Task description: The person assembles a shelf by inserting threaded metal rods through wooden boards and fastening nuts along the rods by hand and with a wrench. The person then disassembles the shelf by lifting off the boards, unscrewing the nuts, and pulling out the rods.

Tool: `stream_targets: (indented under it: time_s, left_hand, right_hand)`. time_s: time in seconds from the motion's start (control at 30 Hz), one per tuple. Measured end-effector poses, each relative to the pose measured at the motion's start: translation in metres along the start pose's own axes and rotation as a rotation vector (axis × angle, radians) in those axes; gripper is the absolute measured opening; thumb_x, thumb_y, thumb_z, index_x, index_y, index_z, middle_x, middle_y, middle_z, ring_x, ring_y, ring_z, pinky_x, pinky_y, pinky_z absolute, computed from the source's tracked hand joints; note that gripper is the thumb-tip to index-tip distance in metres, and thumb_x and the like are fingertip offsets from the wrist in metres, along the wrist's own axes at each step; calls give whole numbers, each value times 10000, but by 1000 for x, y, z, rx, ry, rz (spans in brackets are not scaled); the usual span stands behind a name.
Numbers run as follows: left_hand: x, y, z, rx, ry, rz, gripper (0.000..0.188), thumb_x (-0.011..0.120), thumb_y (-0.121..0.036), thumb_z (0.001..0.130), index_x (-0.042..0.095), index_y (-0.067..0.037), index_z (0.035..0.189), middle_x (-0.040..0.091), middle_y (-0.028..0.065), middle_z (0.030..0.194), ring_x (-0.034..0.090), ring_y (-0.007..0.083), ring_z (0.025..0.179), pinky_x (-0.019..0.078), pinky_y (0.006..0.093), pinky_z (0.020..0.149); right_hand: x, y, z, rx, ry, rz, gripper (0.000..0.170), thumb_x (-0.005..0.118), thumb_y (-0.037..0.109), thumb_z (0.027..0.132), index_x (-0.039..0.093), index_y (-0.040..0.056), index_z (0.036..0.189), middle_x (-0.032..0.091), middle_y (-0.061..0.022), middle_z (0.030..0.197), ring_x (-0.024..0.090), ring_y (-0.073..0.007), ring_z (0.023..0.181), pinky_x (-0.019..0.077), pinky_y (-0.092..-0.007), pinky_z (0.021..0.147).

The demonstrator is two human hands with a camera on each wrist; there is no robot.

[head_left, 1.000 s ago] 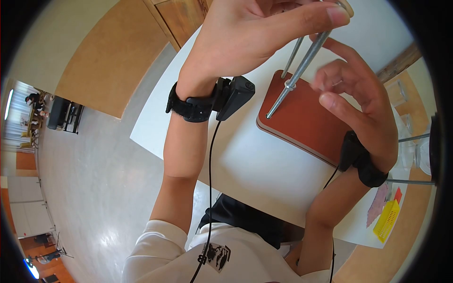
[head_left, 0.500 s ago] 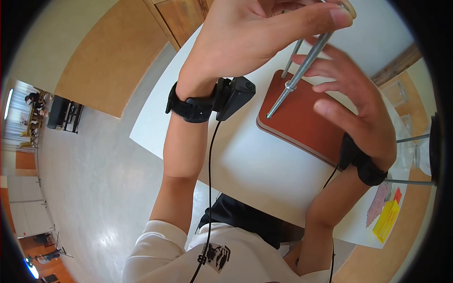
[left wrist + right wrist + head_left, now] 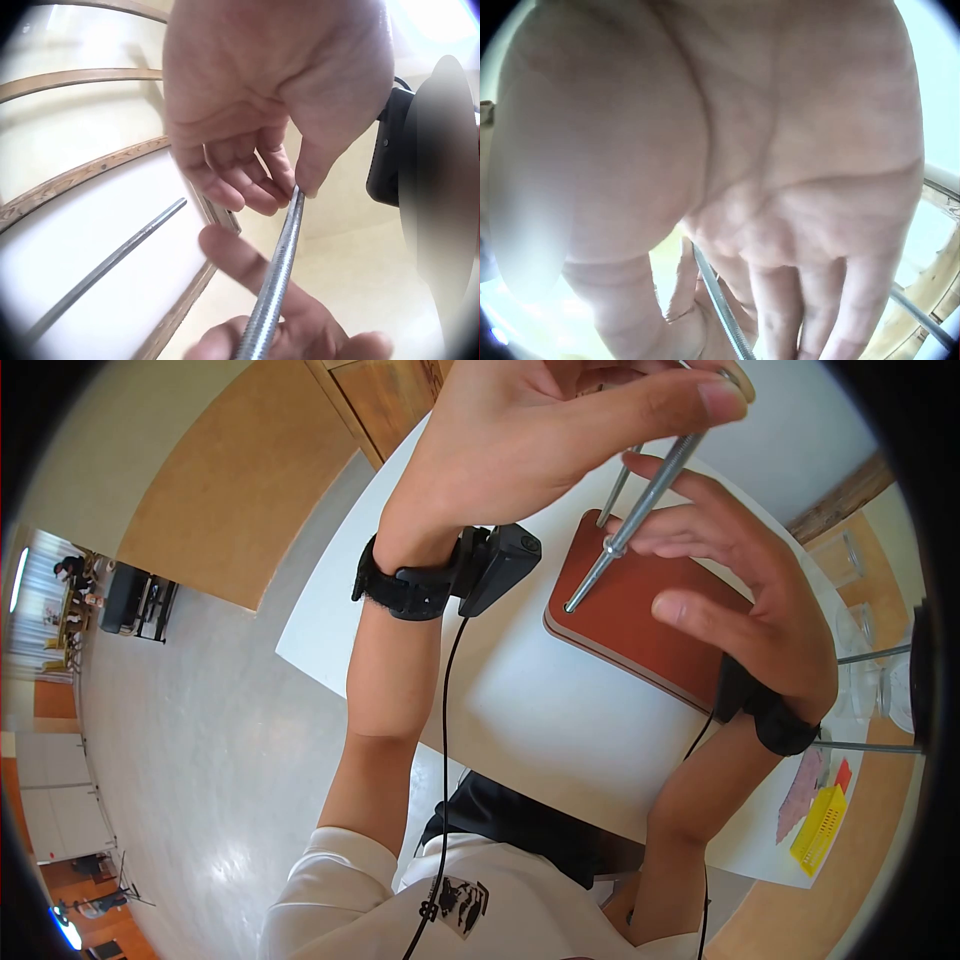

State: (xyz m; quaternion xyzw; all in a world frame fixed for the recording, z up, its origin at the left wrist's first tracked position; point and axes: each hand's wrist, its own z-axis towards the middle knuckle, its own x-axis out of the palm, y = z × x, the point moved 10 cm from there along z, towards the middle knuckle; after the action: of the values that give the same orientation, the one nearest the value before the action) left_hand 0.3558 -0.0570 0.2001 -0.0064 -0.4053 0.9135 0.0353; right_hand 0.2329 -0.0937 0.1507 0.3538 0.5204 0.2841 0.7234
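Observation:
A threaded metal rod stands slantwise in view, its lower end at the corner of a reddish-brown board. My left hand pinches the rod's upper end between thumb and fingers, as the left wrist view shows at the rod tip. Partway down the rod sits a small nut. Beside it is my right hand, fingers extended behind the rod, fingertips right at the nut and thumb held apart. A second rod rises from the board's far corner, its top hidden by my left hand.
The board lies on a white table. At right are two more thin rods, clear containers, a yellow basket and pink sheet. Cables hang from both wrist cameras, one camera being on the left wrist.
My right hand has shifted left and slightly down toward the nut, its fingers straightening from a loose curl. My left hand has stayed at the rod's top.

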Motion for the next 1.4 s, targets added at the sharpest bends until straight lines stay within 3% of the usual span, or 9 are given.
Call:
stream_targets:
  time_s: [0.13, 0.23, 0.33, 0.4, 0.53, 0.63, 0.93, 1.03, 1.4]
  left_hand:
    - [-2, -8, 0, 179, -67, 211, 235, 750, -101, 957, 697, -3, 1164, 733, 68, 1029, 680, 106, 932, 551, 218, 762]
    - [0, -7, -1, 149, -72, 172, 232, 749, -95, 956, 696, -3, 1163, 731, 70, 1038, 679, 108, 940, 552, 220, 765]
    - [2, -16, 1, 93, 61, -42, 229, 747, -87, 956, 696, -2, 1163, 729, 70, 1046, 676, 109, 948, 556, 227, 778]
    - [15, -15, 0, 76, 200, -229, 228, 746, -83, 956, 695, 0, 1162, 728, 68, 1049, 675, 108, 950, 558, 229, 782]
    - [-1, -7, -1, 136, -74, 162, 225, 741, -85, 961, 692, 3, 1162, 726, 60, 1027, 670, 92, 894, 552, 218, 744]
    - [-3, -6, 1, 129, -28, 127, 220, 737, -85, 964, 693, 2, 1161, 726, 61, 1028, 670, 95, 901, 550, 218, 749]
    - [-2, -1, 4, 241, -21, 120, 225, 738, -94, 964, 693, 2, 1163, 730, 66, 1043, 683, 102, 928, 557, 217, 758]
    - [0, -8, 0, 204, -33, 107, 227, 743, -96, 961, 694, 2, 1160, 730, 65, 1043, 682, 105, 932, 558, 224, 770]
    - [-2, -5, 0, 122, -65, 122, 230, 746, -96, 960, 692, -1, 1163, 729, 58, 1036, 671, 86, 917, 549, 212, 756]
  right_hand:
    - [-6, -12, -3, 292, 125, -74, 746, 704, 119, 858, 404, 0, 1531, 645, -105, 1224, 624, -192, 1141, 442, -378, 1083]
    - [-6, 11, 0, -60, -104, -35, 747, 707, 116, 848, 418, 0, 1527, 686, -67, 1059, 654, -171, 1048, 448, -366, 1071]
    - [5, 1, -1, -87, -86, 53, 746, 720, 126, 846, 428, 2, 1522, 683, -66, 1058, 653, -168, 1055, 455, -356, 1057]
    - [1, 0, 1, 30, 7, 11, 777, 726, 133, 842, 401, 4, 1537, 677, -89, 1144, 637, -184, 1115, 454, -364, 1062]
    - [-2, -11, -2, 265, 137, -60, 822, 739, 140, 834, 366, 7, 1554, 620, -154, 1381, 619, -221, 1211, 447, -391, 1084]
    - [-3, 8, 0, -57, -43, -68, 768, 745, 143, 825, 433, 7, 1513, 607, -170, 1420, 662, -209, 1129, 449, -383, 1071]
    - [-8, -6, -6, 268, 102, -33, 824, 764, 149, 808, 396, 13, 1533, 600, -173, 1433, 615, -244, 1257, 443, -386, 1082]
    - [-5, 9, -1, -47, -52, -52, 756, 751, 148, 817, 450, 1, 1494, 622, -183, 1398, 667, -221, 1163, 443, -375, 1078]
    - [-4, 2, 0, 32, -33, -36, 565, 686, 77, 884, 541, 5, 1426, 678, -152, 1322, 675, -211, 1151, 474, -359, 1049]
